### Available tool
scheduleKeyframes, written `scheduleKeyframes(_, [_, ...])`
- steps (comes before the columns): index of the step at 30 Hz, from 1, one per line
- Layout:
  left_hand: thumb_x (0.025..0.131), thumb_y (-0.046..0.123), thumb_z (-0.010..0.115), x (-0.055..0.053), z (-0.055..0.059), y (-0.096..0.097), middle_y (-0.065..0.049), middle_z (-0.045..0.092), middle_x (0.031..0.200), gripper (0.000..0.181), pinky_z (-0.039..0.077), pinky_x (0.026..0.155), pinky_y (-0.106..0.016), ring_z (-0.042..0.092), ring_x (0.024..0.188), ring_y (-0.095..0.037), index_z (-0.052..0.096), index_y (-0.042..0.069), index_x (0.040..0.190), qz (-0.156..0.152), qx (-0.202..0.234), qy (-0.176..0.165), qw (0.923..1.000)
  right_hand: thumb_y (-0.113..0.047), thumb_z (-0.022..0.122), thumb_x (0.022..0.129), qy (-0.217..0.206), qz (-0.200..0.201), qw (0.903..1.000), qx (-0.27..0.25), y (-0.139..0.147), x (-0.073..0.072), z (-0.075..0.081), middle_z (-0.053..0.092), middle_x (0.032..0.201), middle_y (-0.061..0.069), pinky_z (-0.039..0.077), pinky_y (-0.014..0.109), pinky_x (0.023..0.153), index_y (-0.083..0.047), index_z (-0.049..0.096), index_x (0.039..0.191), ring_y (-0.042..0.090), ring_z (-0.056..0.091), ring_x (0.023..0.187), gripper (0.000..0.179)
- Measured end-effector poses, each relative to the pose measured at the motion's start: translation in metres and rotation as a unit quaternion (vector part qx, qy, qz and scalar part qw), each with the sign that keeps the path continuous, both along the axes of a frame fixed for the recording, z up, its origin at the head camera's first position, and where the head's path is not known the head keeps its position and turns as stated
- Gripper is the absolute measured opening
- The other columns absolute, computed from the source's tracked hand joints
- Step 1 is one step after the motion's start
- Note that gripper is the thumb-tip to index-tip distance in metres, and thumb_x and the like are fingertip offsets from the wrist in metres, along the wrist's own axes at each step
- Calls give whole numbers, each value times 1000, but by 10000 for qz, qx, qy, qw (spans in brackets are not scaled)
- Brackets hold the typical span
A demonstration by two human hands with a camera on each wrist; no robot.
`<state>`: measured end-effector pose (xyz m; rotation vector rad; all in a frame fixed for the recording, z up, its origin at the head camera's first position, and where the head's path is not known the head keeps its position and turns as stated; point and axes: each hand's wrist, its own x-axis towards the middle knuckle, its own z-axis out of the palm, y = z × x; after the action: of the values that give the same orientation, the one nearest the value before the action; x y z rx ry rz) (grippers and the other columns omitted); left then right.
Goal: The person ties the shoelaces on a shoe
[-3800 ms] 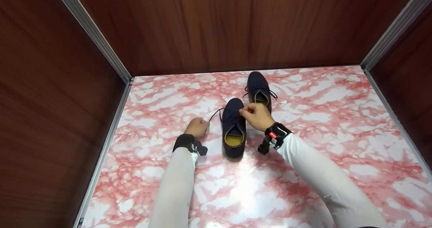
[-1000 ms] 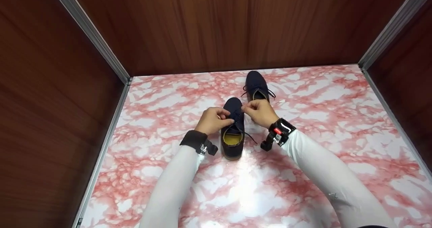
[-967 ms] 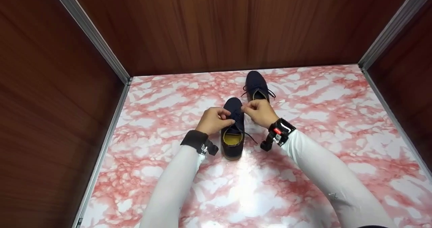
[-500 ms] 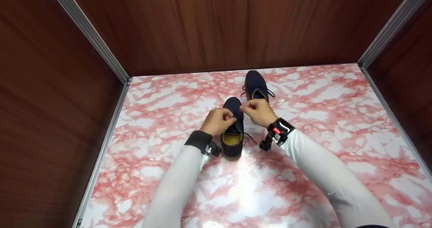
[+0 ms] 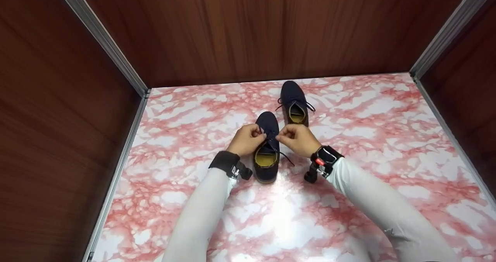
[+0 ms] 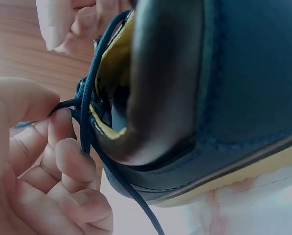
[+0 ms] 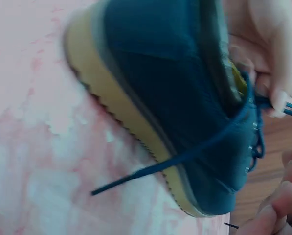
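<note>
A dark navy lace-up shoe (image 5: 266, 173) with a yellow lining stands on the floor, its toe pointing away from me. My left hand (image 5: 246, 140) is at its lacing. In the left wrist view the thumb and forefinger pinch the shoelace (image 6: 67, 104); two strands run out past these fingers in the right wrist view. Another lace length (image 7: 185, 155) hangs loose across the shoe's right side, ending in a dark tip. My right hand (image 5: 299, 140) is at the right edge of the lacing, fingers loosely bent, with no lace visible between them in the left wrist view.
A matching shoe (image 5: 292, 93), its lace tied in a bow, stands farther back to the right, just beyond my right hand. The floor (image 5: 186, 138) is red-and-white marbled. Brown wood-grain panels (image 5: 248, 29) rise at the back and both sides, with grey metal strips (image 5: 108, 41) at the corners.
My left hand has come from beside the shoe, where it held a lace out leftward, to the lacing. That lace now drapes to the right. My right hand has just shifted toward the heel.
</note>
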<state>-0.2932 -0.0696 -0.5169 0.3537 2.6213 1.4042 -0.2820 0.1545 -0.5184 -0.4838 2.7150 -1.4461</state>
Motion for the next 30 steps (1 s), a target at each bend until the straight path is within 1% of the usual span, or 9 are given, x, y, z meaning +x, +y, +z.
scheduleKeyframes(4, [97,19,68,0,-1,-2,7,57,79,9,45,76,-25,56,79,-11,65,14,91,96,91,-159,9998,-25,84,90,193,359,9989,219,-6,6,-6,67,74,-2,45,20,59,-12,75,88,6,56,63,16])
scheduleKeyframes(7, [95,17,67,-1,-1,-2,7,57,79,5,45,75,-25,56,78,-11,65,15,92,143,206,-219,9994,-25,87,86,381,570,9972,313,-11,9,-9,67,76,1,45,20,60,-12,74,86,6,56,64,18])
scheduleKeyframes(11, [94,16,66,0,-2,-3,7,57,77,5,45,72,-23,56,76,-10,63,15,90,164,301,-251,9991,-19,89,84,527,681,9955,385,-16,10,-11,68,80,3,46,19,64,-12,73,85,7,58,71,18])
scheduleKeyframes(17, [93,14,67,0,-3,-5,8,55,76,7,44,73,-23,54,76,-10,62,16,88,131,427,-198,9988,-14,87,85,908,752,9911,621,-20,12,-14,67,82,4,49,21,70,-12,74,83,12,60,76,14])
scheduleKeyframes(24, [93,14,68,0,-5,-6,7,55,80,6,44,76,-24,55,80,-11,62,15,90,97,578,-122,9982,-14,82,90,882,667,9920,609,-16,11,-10,65,88,3,47,21,68,-12,70,84,8,55,74,13])
scheduleKeyframes(27, [94,15,68,1,-6,-7,6,58,84,7,46,79,-24,57,83,-11,63,15,90,108,632,-147,9978,-15,79,93,815,606,9933,555,-11,10,-7,67,90,4,45,21,62,-11,68,87,7,53,66,14])
scheduleKeyframes(30, [94,15,68,1,-6,-9,5,62,88,7,49,80,-24,59,85,-11,63,14,90,143,671,-157,9975,-14,76,95,619,552,9955,466,-5,9,-4,69,89,4,43,21,56,-11,66,88,5,50,57,13])
